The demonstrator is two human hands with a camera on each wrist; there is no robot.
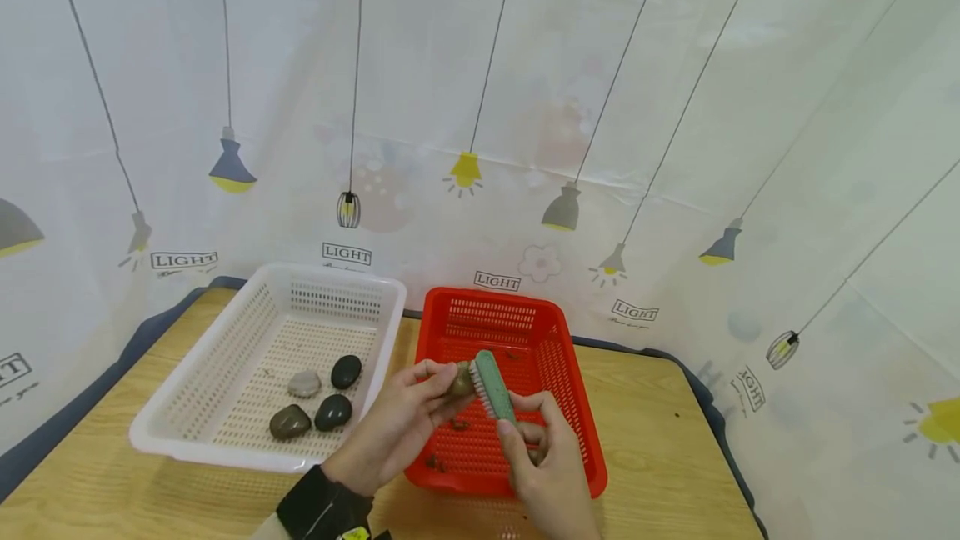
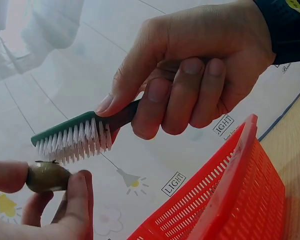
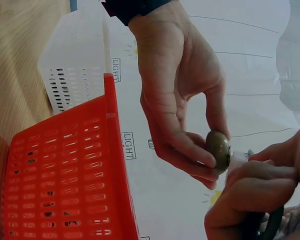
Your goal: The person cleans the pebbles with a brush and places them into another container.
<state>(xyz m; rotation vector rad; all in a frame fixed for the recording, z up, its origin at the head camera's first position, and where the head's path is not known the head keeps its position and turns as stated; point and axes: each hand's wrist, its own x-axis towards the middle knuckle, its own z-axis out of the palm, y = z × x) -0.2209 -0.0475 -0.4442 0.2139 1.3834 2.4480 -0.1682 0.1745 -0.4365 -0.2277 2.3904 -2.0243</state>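
Note:
My left hand (image 1: 397,419) pinches a smooth olive-brown stone (image 1: 461,382) between thumb and fingers, over the red basket (image 1: 588,448). My right hand (image 1: 551,461) grips a green brush (image 1: 492,386) by its handle. Its white bristles (image 2: 75,142) face the stone from the right in the head view. In the left wrist view they sit just over the stone (image 2: 47,177), where a dark bit clings to its top; whether they touch, I cannot tell. From the right wrist, the stone (image 3: 218,151) looks shiny, while my fingers mostly hide the brush.
Left of the red basket stands a white basket (image 1: 187,450) holding several stones: a grey stone (image 1: 304,383), a brown stone (image 1: 290,422) and black ones. Dark bits lie on the red basket's floor. Both baskets stand on a wooden table (image 1: 652,448) before a lamp-patterned curtain (image 1: 450,40).

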